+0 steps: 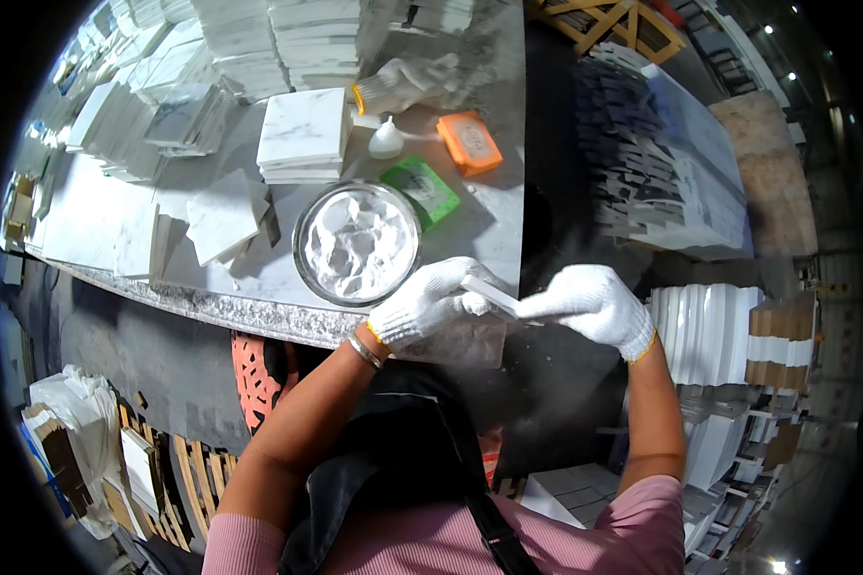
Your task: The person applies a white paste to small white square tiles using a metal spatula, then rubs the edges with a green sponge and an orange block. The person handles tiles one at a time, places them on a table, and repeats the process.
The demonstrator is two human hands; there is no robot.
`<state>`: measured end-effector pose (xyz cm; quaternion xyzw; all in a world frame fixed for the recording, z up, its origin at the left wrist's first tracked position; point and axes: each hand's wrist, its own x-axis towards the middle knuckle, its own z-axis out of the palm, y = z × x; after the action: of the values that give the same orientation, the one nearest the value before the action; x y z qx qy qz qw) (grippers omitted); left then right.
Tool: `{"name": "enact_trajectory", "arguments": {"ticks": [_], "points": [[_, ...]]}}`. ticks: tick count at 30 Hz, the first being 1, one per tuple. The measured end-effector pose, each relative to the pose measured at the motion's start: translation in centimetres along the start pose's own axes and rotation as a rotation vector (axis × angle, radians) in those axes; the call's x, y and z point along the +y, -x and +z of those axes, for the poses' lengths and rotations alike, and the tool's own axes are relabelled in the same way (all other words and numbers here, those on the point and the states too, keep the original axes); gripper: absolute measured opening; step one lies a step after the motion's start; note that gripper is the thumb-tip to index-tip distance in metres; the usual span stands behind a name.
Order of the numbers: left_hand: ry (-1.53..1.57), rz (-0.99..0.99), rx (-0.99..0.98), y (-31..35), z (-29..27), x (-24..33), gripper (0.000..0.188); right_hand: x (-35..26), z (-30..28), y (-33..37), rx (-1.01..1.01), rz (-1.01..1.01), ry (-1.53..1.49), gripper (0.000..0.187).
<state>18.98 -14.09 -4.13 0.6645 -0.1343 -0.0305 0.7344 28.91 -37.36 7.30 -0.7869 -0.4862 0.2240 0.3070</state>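
In front of the table's near right edge, my gloved left hand point(427, 302) grips a thin white tile point(490, 293), seen nearly edge-on. My gloved right hand point(590, 305) reaches in from the right, fingers pressed together at the tile's right end; whether anything else is under those fingers is hidden. Just beyond my left hand stands a clear round bowl point(298, 251) of lumpy white powder point(360, 240). A green box point(422, 194) touches or nearly touches its rim. Behind it are an orange box point(470, 144) and a small white nozzle bottle point(386, 141).
A neat stack of marble tiles point(302, 134) stands behind the bowl, with loose tiles point(222, 220) to its left. Spare white gloves point(408, 84) lie farther back. Tall tile stacks fill the table's far left. White slabs point(705, 335) stand on the right.
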Motion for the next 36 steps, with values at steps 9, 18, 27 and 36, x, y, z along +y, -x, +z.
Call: {"name": "enact_trajectory", "arguments": {"ticks": [9,18,27,36], "points": [[-0.04,-0.029,-0.023,0.2,-0.1,-0.8,0.025,1.1,-0.7,2.0,-0.045,0.087,-0.147,0.035],[-0.093,-0.189,0.07,-1.1,1.4,0.6,0.04,1.8,4.8,7.4,0.317,0.54,-0.875,0.059],[-0.753,-0.135,0.004,-4.9,2.5,1.6,0.06,4.2,12.0,6.4,0.58,0.66,-1.324,0.029],[-0.942,0.006,0.124,1.5,4.0,-0.4,0.079,2.9,11.7,8.0,0.439,0.739,-1.09,0.047]]}}
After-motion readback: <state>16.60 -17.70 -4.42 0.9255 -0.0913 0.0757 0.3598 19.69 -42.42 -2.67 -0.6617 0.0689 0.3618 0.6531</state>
